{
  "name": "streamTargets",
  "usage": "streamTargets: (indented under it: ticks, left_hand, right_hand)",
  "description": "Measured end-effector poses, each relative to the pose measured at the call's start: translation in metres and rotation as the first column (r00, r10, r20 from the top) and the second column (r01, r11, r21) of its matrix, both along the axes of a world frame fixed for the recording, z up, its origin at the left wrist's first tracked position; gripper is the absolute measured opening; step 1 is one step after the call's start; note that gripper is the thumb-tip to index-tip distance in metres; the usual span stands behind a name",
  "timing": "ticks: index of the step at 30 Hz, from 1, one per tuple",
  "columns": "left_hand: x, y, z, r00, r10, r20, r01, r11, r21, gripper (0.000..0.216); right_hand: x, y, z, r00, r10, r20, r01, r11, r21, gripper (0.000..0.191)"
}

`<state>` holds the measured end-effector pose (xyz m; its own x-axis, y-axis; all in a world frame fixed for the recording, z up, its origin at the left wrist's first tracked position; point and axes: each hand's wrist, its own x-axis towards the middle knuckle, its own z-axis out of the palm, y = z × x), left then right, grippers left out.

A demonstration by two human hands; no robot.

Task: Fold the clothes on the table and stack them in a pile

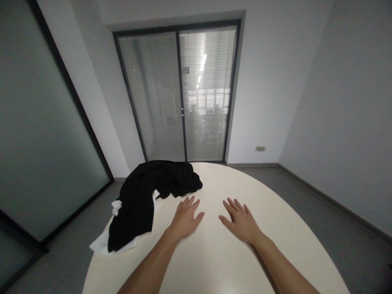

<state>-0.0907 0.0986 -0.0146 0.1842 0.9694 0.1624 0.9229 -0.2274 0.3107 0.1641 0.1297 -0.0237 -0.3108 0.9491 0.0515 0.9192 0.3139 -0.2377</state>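
My left hand [186, 217] lies palm down near the middle of the white table [211, 261], fingers spread and holding nothing. To its right, my right hand [240, 220] rests the same way, its fingers apart. Just beyond and left of my left hand is a crumpled black cloth garment [137, 204], heaped along the table's far left edge; its exact kind cannot be made out. White fabric [101, 244] pokes out from under it at the near left, with smaller white bits at its side and inner edge. Neither hand touches the cloth.
The table has a rounded edge, and the white fabric hangs near its left rim. A framed glass door with blinds [205, 102] stands beyond the table. A frosted glass panel [45, 122] is at left, a plain wall [346, 122] at right, with grey floor [361, 253] around.
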Motion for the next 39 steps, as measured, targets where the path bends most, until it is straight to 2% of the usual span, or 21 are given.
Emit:
streamTargets:
  ticks: [3, 5, 7, 9, 10, 13, 15, 18, 23, 27, 29, 30, 33, 35, 39]
  left_hand:
    - [-0.015, 0.007, 0.016, 0.993, 0.115, -0.014, -0.111, 0.977, 0.184, 0.051]
    - [-0.031, 0.011, 0.028, 0.970, 0.243, -0.023, -0.221, 0.916, 0.334, 0.046]
    - [-0.051, 0.014, 0.038, 0.919, 0.393, -0.008, -0.349, 0.825, 0.444, 0.044]
    - [-0.071, 0.016, 0.042, 0.849, 0.529, 0.019, -0.469, 0.735, 0.490, 0.045]
    - [-0.079, 0.016, 0.042, 0.820, 0.573, 0.022, -0.508, 0.709, 0.489, 0.045]
    - [-0.096, 0.019, 0.035, 0.792, 0.610, 0.009, -0.545, 0.701, 0.459, 0.045]
    - [-0.098, 0.021, 0.031, 0.815, 0.578, 0.030, -0.520, 0.709, 0.476, 0.045]
    - [-0.092, 0.023, 0.032, 0.874, 0.471, 0.122, -0.447, 0.679, 0.582, 0.043]
    - [-0.068, 0.016, 0.055, 0.961, 0.179, 0.213, -0.278, 0.597, 0.752, 0.031]
    - [-0.041, 0.000, 0.076, 0.972, -0.024, 0.232, -0.180, 0.558, 0.810, 0.018]
    - [-0.026, -0.010, 0.082, 0.971, -0.082, 0.227, -0.136, 0.592, 0.794, 0.009]
    - [-0.019, -0.013, 0.084, 0.973, -0.080, 0.217, -0.117, 0.637, 0.762, 0.012]
    - [-0.005, -0.019, 0.084, 0.982, 0.057, 0.181, -0.154, 0.801, 0.578, 0.022]
    - [-0.001, -0.017, 0.078, 0.972, 0.184, 0.145, -0.231, 0.851, 0.471, 0.018]
    - [-0.007, -0.006, 0.049, 0.934, 0.356, 0.007, -0.343, 0.895, 0.286, 0.075]
  right_hand:
    - [0.001, 0.001, -0.001, 1.000, 0.007, -0.003, -0.007, 1.000, 0.006, 0.077]
    - [0.001, 0.001, -0.002, 1.000, 0.010, -0.009, -0.010, 1.000, 0.012, 0.077]
    - [0.001, 0.002, -0.003, 1.000, 0.014, -0.013, -0.014, 1.000, 0.018, 0.076]
    - [0.001, 0.002, -0.004, 1.000, 0.016, -0.016, -0.016, 1.000, 0.021, 0.076]
    - [0.002, 0.003, -0.004, 1.000, 0.017, -0.017, -0.016, 1.000, 0.022, 0.077]
    - [0.002, 0.003, -0.005, 1.000, 0.016, -0.020, -0.015, 1.000, 0.025, 0.077]
    - [0.002, 0.002, -0.005, 1.000, 0.016, -0.018, -0.016, 0.999, 0.029, 0.077]
    - [0.002, 0.001, -0.003, 1.000, 0.015, -0.009, -0.015, 1.000, 0.025, 0.078]
    - [0.001, 0.001, -0.002, 1.000, 0.009, -0.008, -0.009, 1.000, 0.010, 0.078]
    - [0.002, 0.001, -0.003, 1.000, 0.010, -0.009, -0.010, 1.000, 0.009, 0.077]
    - [0.003, 0.001, -0.003, 1.000, 0.011, -0.010, -0.011, 1.000, 0.011, 0.077]
    - [0.003, 0.001, -0.003, 1.000, 0.011, -0.012, -0.011, 1.000, 0.012, 0.077]
    - [0.003, 0.000, -0.001, 1.000, 0.012, -0.015, -0.011, 1.000, 0.012, 0.077]
    - [0.003, -0.001, 0.000, 1.000, 0.009, -0.016, -0.009, 1.000, 0.006, 0.077]
    - [0.003, -0.001, 0.000, 1.000, 0.010, -0.026, -0.010, 1.000, -0.003, 0.077]
